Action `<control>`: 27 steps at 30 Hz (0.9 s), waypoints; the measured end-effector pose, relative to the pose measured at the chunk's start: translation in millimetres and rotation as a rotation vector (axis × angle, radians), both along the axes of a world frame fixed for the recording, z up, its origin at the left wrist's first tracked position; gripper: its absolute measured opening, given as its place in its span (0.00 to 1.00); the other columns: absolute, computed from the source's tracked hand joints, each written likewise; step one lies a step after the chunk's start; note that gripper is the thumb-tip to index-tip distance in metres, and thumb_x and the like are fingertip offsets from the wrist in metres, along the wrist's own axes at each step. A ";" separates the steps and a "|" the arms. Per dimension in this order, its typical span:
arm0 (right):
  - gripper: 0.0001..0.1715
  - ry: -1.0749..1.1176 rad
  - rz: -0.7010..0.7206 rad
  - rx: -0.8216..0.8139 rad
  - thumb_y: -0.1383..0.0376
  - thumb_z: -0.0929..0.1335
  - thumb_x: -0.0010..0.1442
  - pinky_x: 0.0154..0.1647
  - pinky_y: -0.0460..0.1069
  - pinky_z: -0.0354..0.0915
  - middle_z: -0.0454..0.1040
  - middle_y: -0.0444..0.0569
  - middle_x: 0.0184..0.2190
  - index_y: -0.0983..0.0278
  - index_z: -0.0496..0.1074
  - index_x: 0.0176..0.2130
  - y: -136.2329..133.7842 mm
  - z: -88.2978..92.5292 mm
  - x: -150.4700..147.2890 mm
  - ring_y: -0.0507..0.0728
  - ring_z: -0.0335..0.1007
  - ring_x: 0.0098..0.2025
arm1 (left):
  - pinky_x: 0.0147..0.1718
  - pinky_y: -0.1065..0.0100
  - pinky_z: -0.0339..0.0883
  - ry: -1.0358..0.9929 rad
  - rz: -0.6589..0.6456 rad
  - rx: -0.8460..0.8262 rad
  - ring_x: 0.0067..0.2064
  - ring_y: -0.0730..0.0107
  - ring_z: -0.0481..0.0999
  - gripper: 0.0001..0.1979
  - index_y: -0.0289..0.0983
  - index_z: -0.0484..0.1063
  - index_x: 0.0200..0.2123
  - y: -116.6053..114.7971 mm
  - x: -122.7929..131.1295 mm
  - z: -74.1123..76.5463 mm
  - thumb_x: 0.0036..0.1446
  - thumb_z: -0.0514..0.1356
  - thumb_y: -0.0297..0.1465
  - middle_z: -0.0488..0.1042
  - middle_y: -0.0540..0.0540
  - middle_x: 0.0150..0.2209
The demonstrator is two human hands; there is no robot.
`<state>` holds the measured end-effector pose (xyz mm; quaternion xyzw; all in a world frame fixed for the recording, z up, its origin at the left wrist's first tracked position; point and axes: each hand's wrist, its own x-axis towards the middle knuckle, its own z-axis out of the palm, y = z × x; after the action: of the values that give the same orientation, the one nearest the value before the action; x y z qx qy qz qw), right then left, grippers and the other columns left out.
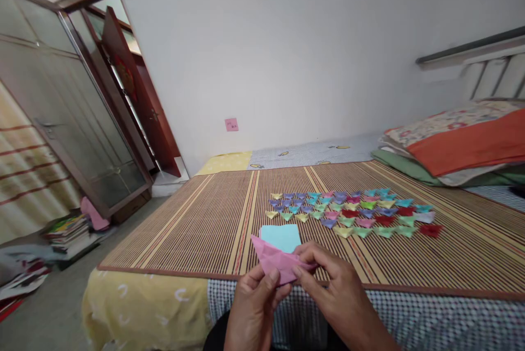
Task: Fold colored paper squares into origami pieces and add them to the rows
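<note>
A pink folded paper boat (273, 259) is held up between both hands at the near edge of the bed. My left hand (255, 296) pinches its lower left part between thumb and fingers. With thumb and fingers, my right hand (328, 274) grips its right end, hiding part of that tip. Just behind the boat lies a stack of square paper (283, 235) with a light blue sheet on top and a pink edge showing at the left. Farther right, several rows of small folded paper boats (345, 221) in many colours stand on the striped mat.
The striped bamboo mat (197, 220) covers the bed, over yellow and checked cloth. Folded bedding (459, 143) is piled at the back right. A pink note (231, 124) sticks to the wall. Books (68, 233) are stacked on the left near the open door (135, 88).
</note>
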<state>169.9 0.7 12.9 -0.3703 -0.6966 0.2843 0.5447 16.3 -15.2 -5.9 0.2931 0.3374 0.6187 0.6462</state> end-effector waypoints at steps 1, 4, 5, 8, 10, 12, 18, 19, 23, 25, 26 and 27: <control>0.11 -0.006 -0.004 -0.005 0.65 0.67 0.63 0.34 0.48 0.66 0.74 0.45 0.29 0.61 0.69 0.28 5.5 0.4 -0.3 0.56 0.72 0.32 | 0.35 0.74 0.77 -0.018 0.002 0.009 0.35 0.67 0.83 0.15 0.33 0.86 0.37 4.9 0.7 1.7 0.44 0.78 0.32 0.85 0.38 0.37; 0.11 0.031 -0.017 -0.053 0.63 0.68 0.63 0.33 0.48 0.65 0.72 0.44 0.27 0.61 0.69 0.28 25.6 0.1 -2.5 0.55 0.70 0.30 | 0.36 0.73 0.78 -0.041 0.035 0.056 0.36 0.65 0.83 0.15 0.32 0.85 0.37 23.4 2.7 6.8 0.45 0.78 0.32 0.85 0.39 0.37; 0.11 0.063 -0.012 -0.078 0.62 0.69 0.63 0.33 0.48 0.66 0.72 0.43 0.26 0.61 0.70 0.29 33.4 -0.4 -3.6 0.55 0.70 0.30 | 0.36 0.72 0.78 -0.043 0.047 0.074 0.36 0.65 0.83 0.15 0.32 0.85 0.37 31.2 3.0 8.3 0.45 0.78 0.33 0.85 0.39 0.36; 0.09 0.189 0.011 -0.135 0.60 0.71 0.62 0.34 0.48 0.68 0.73 0.43 0.28 0.61 0.71 0.33 58.9 -3.8 -7.6 0.55 0.72 0.31 | 0.35 0.70 0.79 -0.053 0.084 0.107 0.33 0.66 0.83 0.17 0.30 0.84 0.35 60.1 0.8 10.7 0.44 0.78 0.34 0.84 0.41 0.32; 0.09 0.231 0.024 -0.160 0.59 0.72 0.62 0.34 0.49 0.69 0.74 0.44 0.31 0.61 0.71 0.37 76.0 -6.4 -9.0 0.55 0.73 0.32 | 0.33 0.74 0.78 -0.068 0.139 0.110 0.30 0.71 0.81 0.16 0.31 0.83 0.32 83.3 -3.3 10.3 0.41 0.79 0.34 0.83 0.45 0.29; 0.09 0.199 0.044 -0.179 0.58 0.72 0.62 0.35 0.49 0.69 0.75 0.44 0.31 0.61 0.72 0.38 91.9 -8.0 -8.1 0.55 0.73 0.32 | 0.32 0.78 0.76 -0.072 0.150 0.111 0.28 0.77 0.79 0.17 0.31 0.82 0.29 107.5 -8.9 8.6 0.38 0.80 0.33 0.81 0.48 0.28; 0.14 0.125 0.045 -0.175 0.54 0.70 0.65 0.38 0.50 0.68 0.77 0.46 0.32 0.62 0.76 0.37 132.0 -4.6 2.3 0.57 0.74 0.36 | 0.23 0.80 0.70 -0.038 -0.004 0.118 0.22 0.80 0.72 0.17 0.30 0.78 0.27 161.9 -23.9 -1.6 0.39 0.80 0.33 0.76 0.51 0.23; 0.15 0.140 0.040 -0.174 0.53 0.69 0.65 0.38 0.50 0.68 0.77 0.46 0.33 0.62 0.76 0.38 137.5 -4.0 2.3 0.57 0.74 0.36 | 0.21 0.81 0.68 -0.037 -0.037 0.119 0.21 0.81 0.71 0.17 0.30 0.78 0.28 166.8 -25.2 -4.1 0.40 0.80 0.33 0.75 0.51 0.23; 0.17 0.179 0.057 -0.195 0.52 0.68 0.66 0.34 0.49 0.67 0.75 0.45 0.29 0.62 0.76 0.37 153.7 -6.6 -6.7 0.55 0.71 0.32 | 0.24 0.80 0.67 -0.065 -0.120 0.127 0.23 0.80 0.70 0.16 0.32 0.78 0.30 177.6 -24.9 -15.3 0.45 0.78 0.34 0.73 0.52 0.23; 0.17 0.203 0.068 -0.216 0.52 0.69 0.65 0.32 0.48 0.66 0.74 0.44 0.28 0.62 0.76 0.36 158.0 -11.4 -13.0 0.54 0.69 0.30 | 0.25 0.79 0.67 -0.075 -0.142 0.134 0.24 0.79 0.70 0.14 0.33 0.78 0.31 180.5 -22.4 -21.4 0.48 0.76 0.35 0.73 0.51 0.24; 0.17 0.220 0.073 -0.231 0.52 0.69 0.65 0.32 0.48 0.67 0.74 0.44 0.28 0.62 0.76 0.36 159.4 -14.4 -15.7 0.54 0.69 0.30 | 0.26 0.78 0.67 -0.076 -0.147 0.137 0.25 0.78 0.71 0.14 0.33 0.79 0.32 181.7 -20.9 -24.4 0.49 0.76 0.35 0.74 0.50 0.25; 0.16 0.238 0.083 -0.248 0.52 0.69 0.64 0.33 0.48 0.67 0.75 0.44 0.28 0.62 0.77 0.37 160.5 -17.5 -17.8 0.54 0.70 0.30 | 0.28 0.77 0.68 -0.077 -0.149 0.140 0.26 0.77 0.72 0.13 0.32 0.79 0.33 183.0 -19.5 -27.3 0.51 0.75 0.35 0.75 0.49 0.26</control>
<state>152.0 161.2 -4.5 -0.3694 -0.6015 0.4322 0.5611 -3.2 167.8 -33.2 0.3380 0.2457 0.6015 0.6809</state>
